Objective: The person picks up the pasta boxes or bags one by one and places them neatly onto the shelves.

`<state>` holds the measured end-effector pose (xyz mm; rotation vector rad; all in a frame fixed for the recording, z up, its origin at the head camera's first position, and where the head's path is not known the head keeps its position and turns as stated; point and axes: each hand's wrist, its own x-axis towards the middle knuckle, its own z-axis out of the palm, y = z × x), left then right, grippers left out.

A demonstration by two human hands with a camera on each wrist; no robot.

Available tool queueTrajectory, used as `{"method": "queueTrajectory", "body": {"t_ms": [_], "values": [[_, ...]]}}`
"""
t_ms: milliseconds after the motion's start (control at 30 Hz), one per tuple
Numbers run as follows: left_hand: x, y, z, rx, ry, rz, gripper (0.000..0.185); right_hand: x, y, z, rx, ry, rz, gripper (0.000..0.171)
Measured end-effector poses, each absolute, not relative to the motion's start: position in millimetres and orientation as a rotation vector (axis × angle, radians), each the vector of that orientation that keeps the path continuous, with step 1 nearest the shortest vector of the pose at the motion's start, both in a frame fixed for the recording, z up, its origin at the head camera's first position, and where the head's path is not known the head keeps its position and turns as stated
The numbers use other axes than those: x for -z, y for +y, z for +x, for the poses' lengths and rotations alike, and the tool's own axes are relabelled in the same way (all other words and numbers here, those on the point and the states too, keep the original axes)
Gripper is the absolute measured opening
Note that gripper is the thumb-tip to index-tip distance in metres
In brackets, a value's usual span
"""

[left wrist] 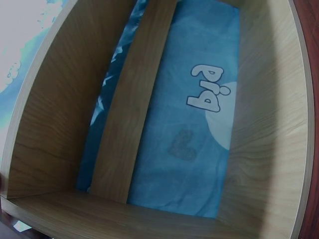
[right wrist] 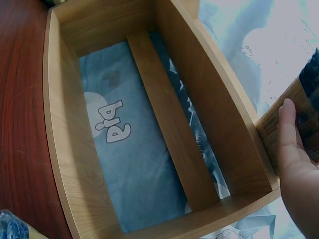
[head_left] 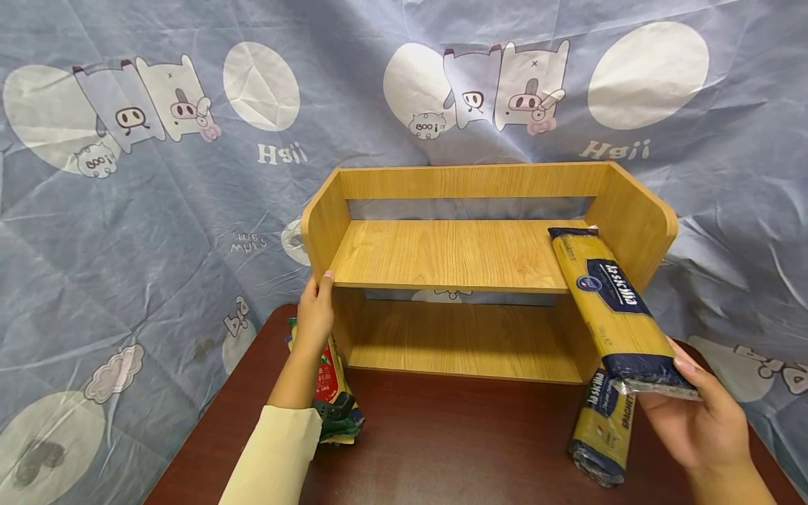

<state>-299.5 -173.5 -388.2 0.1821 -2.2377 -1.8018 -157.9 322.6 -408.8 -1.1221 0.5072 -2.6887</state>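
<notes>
A wooden two-tier shelf point(head_left: 454, 256) stands on a dark red-brown table point(head_left: 454, 442). My left hand point(head_left: 318, 312) rests flat against the outside of its left side panel, fingertips at the front edge. My right hand point(head_left: 701, 407) grips the near end of a yellow and dark blue spaghetti packet point(head_left: 615, 308), thumb on top. The packet's far end lies on the right of the upper board. The left wrist view shows only the shelf point(left wrist: 124, 114) from inside. In the right wrist view my right hand point(right wrist: 294, 169) and the packet point(right wrist: 306, 107) are at the right edge, beside the shelf point(right wrist: 169, 114).
A second spaghetti packet point(head_left: 602, 428) lies on the table below my right hand, in front of the shelf's right foot. Red and green packets point(head_left: 331, 386) lie on the table under my left forearm. A blue cartoon-printed cloth point(head_left: 158, 231) hangs behind.
</notes>
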Motion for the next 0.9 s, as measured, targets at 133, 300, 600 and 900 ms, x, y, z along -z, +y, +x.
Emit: {"method": "queueTrajectory", "body": {"t_ms": [133,300,600,900], "values": [[388.9,-173.1,-300.6,1.796,-2.237,0.186,0.064,406.7,324.3,-165.5,2.709,0.486,-1.113,0.080],[389.8,-172.5,-300.9,1.805,-2.224,0.193,0.063,405.3,326.4,-174.4,2.727,0.449,-1.095,0.078],[388.3,-172.8,-298.6,1.810,-2.238,0.206,0.064,405.4,328.2,-180.7,2.772,0.541,-1.072,0.073],[388.5,-173.3,-298.9,1.805,-2.235,0.191,0.064,406.9,325.2,-162.2,2.869,1.262,-1.079,0.060]]}}
